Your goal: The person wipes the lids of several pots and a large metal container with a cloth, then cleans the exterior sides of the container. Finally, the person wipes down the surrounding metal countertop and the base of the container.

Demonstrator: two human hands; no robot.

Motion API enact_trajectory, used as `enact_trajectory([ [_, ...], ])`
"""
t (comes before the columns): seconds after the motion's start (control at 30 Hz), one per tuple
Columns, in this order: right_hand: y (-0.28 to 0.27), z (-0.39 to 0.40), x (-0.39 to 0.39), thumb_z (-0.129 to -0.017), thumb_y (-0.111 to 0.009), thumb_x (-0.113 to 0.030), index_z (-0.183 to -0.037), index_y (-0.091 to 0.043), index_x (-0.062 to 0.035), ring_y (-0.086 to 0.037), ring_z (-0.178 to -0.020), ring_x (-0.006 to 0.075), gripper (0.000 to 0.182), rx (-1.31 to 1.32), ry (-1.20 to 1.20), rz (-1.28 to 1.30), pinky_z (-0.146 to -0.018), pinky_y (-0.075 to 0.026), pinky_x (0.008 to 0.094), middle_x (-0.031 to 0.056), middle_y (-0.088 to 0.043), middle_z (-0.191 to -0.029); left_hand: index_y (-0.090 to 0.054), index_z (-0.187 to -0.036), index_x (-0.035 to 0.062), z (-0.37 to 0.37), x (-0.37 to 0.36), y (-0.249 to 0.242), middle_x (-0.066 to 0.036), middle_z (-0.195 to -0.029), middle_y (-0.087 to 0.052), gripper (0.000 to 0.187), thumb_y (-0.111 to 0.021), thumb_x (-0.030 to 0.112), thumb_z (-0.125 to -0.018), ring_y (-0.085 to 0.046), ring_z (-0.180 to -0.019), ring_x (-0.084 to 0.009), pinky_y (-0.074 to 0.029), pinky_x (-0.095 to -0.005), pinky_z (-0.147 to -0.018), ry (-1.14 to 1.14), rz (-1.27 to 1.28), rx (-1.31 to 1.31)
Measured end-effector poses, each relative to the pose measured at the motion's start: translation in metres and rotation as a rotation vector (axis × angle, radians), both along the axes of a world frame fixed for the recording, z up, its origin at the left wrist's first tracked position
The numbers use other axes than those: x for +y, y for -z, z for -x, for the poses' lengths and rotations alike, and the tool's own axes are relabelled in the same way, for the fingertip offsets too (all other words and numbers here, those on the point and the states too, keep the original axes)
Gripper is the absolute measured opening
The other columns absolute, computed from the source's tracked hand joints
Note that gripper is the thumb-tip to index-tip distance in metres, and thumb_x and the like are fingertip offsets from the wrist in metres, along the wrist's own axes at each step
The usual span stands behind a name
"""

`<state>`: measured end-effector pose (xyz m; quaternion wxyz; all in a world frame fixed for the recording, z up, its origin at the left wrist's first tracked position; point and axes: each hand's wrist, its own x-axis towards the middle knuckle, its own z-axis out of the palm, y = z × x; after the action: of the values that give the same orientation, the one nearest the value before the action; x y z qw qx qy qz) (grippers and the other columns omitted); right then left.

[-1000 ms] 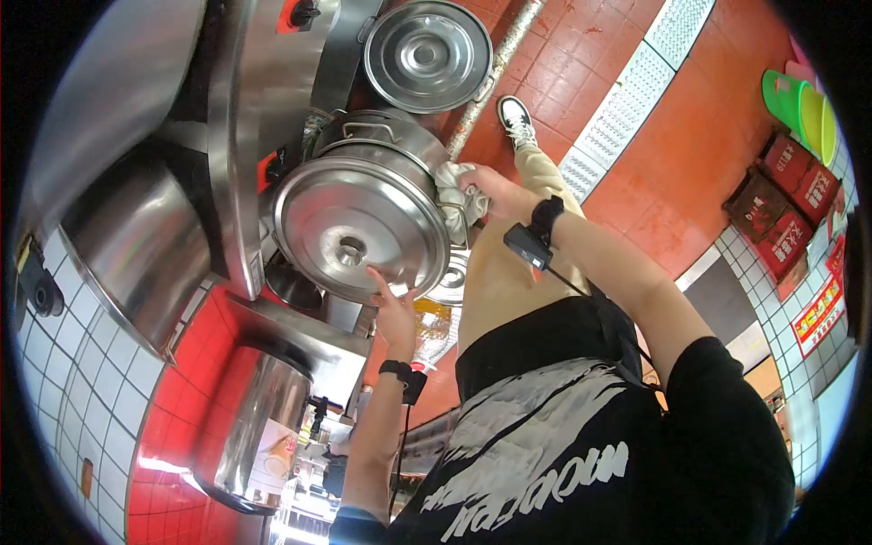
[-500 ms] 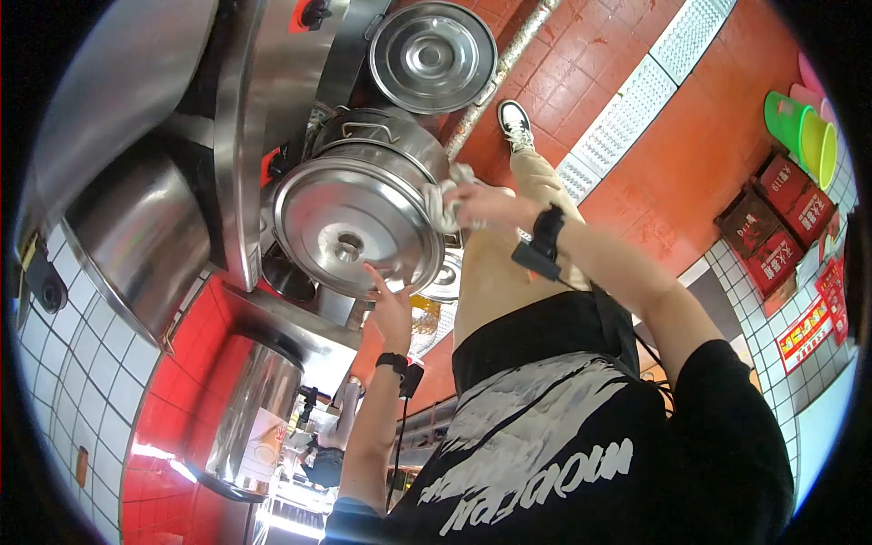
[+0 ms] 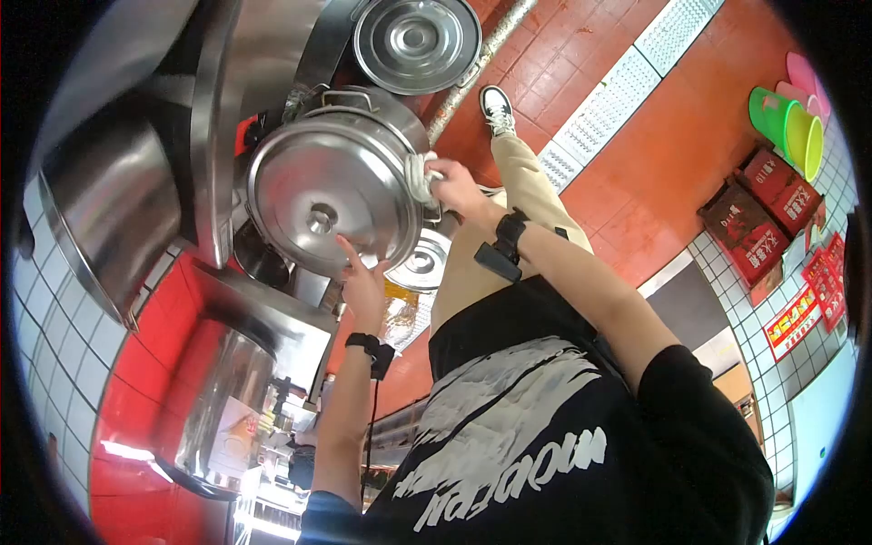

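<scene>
A large stainless steel pot lid (image 3: pixel 313 173) with a round knob in its middle lies over a stainless steel pot (image 3: pixel 392 118). My left hand (image 3: pixel 361 289) is at the lid's near edge, index finger stretched toward the knob and thumb apart; it seems to rest on the lid. My right hand (image 3: pixel 459 189) grips a crumpled white cloth (image 3: pixel 420 177) and presses it to the lid's right rim. The palm side of that hand is hidden.
Another lidded pot (image 3: pixel 416 41) stands beyond, beside a pipe (image 3: pixel 481 68). A steel counter edge (image 3: pixel 213 136) runs along the left. A smaller round lid (image 3: pixel 422 262) is near my leg. Red boxes (image 3: pixel 749 232) and a green bucket (image 3: pixel 770 118) are at the right.
My right hand, blurred before, is now sharp, with the cloth bunched at the lid's rim. The whole view has shifted a little left. My left hand stays at the lid.
</scene>
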<state>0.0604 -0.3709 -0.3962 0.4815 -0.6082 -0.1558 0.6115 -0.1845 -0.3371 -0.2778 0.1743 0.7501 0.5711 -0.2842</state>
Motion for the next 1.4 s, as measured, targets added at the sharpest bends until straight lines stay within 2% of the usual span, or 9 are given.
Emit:
enact_trajectory([
  [0.07,-0.012,-0.002,-0.004,-0.071,-0.057,-0.009,-0.103,-0.069,-0.0096,-0.057,-0.099,0.0461,0.034,-0.405,-0.153,-0.030,-0.090,-0.047,0.0466,0.0278,-0.058,-0.102,0.009,-0.155,0.0114,0.006,0.001,0.005,-0.028,-0.080,-0.064,0.107,-0.068,0.042,-0.088,-0.066,-0.071,-0.0424,-0.052,-0.0454,-0.061,-0.022,0.023,-0.009],
  [0.17,-0.012,0.011,-0.018,-0.072,-0.056,-0.005,-0.103,-0.070,-0.0102,-0.060,-0.099,0.0404,0.034,-0.631,0.001,0.028,-0.089,-0.048,0.0446,0.0248,-0.060,-0.102,0.007,-0.155,0.0112,0.006,0.003,0.006,-0.028,-0.082,-0.065,0.109,-0.071,0.042,-0.085,-0.066,-0.072,-0.0424,-0.053,-0.0460,-0.064,-0.041,0.022,0.033],
  [0.3,-0.029,0.026,-0.039,-0.075,-0.048,0.001,-0.093,-0.065,-0.0047,-0.053,-0.057,0.0149,0.025,0.118,0.444,0.136,-0.054,-0.044,0.0298,0.0032,-0.059,-0.077,0.004,-0.156,0.0107,0.008,0.003,0.000,-0.026,-0.080,-0.067,0.110,-0.074,0.040,-0.082,-0.067,-0.075,-0.0422,-0.054,-0.0467,-0.068,-0.047,-0.009,-0.023],
  [0.6,-0.013,0.047,-0.052,-0.074,-0.051,-0.001,-0.095,-0.055,-0.0080,-0.058,-0.073,0.0206,0.023,0.632,0.298,0.086,-0.067,-0.047,0.0332,0.0037,-0.059,-0.081,-0.001,-0.154,0.0041,0.013,0.005,0.004,-0.023,-0.079,-0.069,0.113,-0.074,0.047,-0.080,-0.069,-0.074,-0.0388,-0.055,-0.0456,-0.066,0.048,-0.063,-0.018],
  [0.73,0.000,0.046,-0.047,-0.071,-0.049,0.000,-0.096,-0.063,-0.0067,-0.059,-0.066,0.0215,0.029,0.681,0.439,0.063,-0.057,-0.048,0.0342,0.0057,-0.061,-0.074,-0.003,-0.154,0.0006,0.006,0.004,0.003,-0.023,-0.081,-0.070,0.111,-0.073,0.048,-0.081,-0.070,-0.075,-0.0384,-0.055,-0.0456,-0.067,0.066,-0.064,0.010],
  [0.8,-0.009,0.041,-0.037,-0.074,-0.052,-0.004,-0.094,-0.069,-0.0033,-0.063,-0.066,0.0215,0.026,-0.160,0.168,0.258,-0.057,-0.050,0.0355,0.0086,-0.066,-0.075,-0.003,-0.154,0.0008,0.005,0.004,0.003,-0.023,-0.082,-0.070,0.111,-0.072,0.048,-0.081,-0.070,-0.076,-0.0384,-0.055,-0.0459,-0.068,0.072,-0.074,0.014],
  [0.9,-0.015,0.031,-0.053,-0.077,-0.053,-0.006,-0.093,-0.072,-0.0013,-0.064,-0.064,0.0213,0.026,-0.366,0.307,0.141,-0.057,-0.051,0.0353,0.0114,-0.068,-0.074,-0.003,-0.154,0.0012,0.004,0.003,0.002,-0.023,-0.085,-0.071,0.111,-0.072,0.049,-0.082,-0.070,-0.079,-0.0381,-0.055,-0.0468,-0.069,0.056,-0.063,0.017],
  [1.23,-0.012,0.077,-0.080,-0.069,-0.055,0.006,-0.118,-0.043,-0.0097,-0.059,-0.093,0.0319,0.053,0.628,0.363,0.209,-0.069,-0.054,0.0453,0.0171,-0.049,-0.111,-0.002,-0.154,0.0010,0.014,0.006,0.015,-0.012,-0.063,-0.067,0.112,-0.067,0.058,-0.083,-0.070,-0.063,-0.0283,-0.055,-0.0400,-0.066,0.107,-0.082,0.055],
  [1.4,0.040,0.189,-0.098,-0.072,-0.060,0.009,-0.123,-0.033,-0.0202,-0.057,-0.103,0.0331,0.064,0.290,0.120,-0.089,-0.077,-0.053,0.0480,0.0112,-0.048,-0.117,-0.005,-0.153,-0.0019,0.014,0.008,0.021,-0.008,-0.056,-0.064,0.110,-0.067,0.058,-0.084,-0.067,-0.054,-0.0227,-0.054,-0.0373,-0.062,0.146,-0.112,0.055],
])
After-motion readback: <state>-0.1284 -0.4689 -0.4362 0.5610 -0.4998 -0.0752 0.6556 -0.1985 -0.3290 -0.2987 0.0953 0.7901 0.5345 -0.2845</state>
